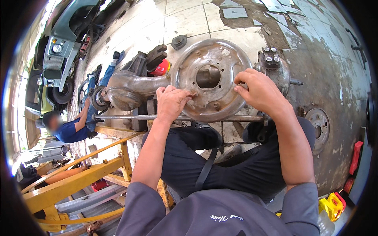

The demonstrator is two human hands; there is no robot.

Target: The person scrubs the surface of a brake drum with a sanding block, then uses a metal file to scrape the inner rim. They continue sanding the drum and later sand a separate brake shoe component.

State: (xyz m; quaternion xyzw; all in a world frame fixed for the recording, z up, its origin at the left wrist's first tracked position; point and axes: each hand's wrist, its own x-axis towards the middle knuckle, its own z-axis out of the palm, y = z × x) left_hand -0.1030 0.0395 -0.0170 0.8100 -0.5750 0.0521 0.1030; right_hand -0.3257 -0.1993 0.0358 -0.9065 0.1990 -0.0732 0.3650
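In front of me is a round, worn metal brake backing plate (pixel 230 53) with a large central hole and smaller holes around it. My left hand (pixel 171 103) is closed at its lower left rim, fingertips pressed against the face. At the right rim, my right hand (pixel 262 88) is curled with thumb and forefinger bent over the face. Both appear to grip the plate; whether anything small sits between the fingertips cannot be made out. Left of the plate runs a bulky axle housing (pixel 126 88). A hub with several studs (pixel 271 63) stands to its right.
A long metal rod (pixel 138 117) crosses below the plate, above my knees. A drilled disc (pixel 317 128) lies on the right floor, a small round part (pixel 179 42) beyond the plate. A yellow frame (pixel 75 183) stands at left; a person in blue (pixel 71 131) works at the axle's far end.
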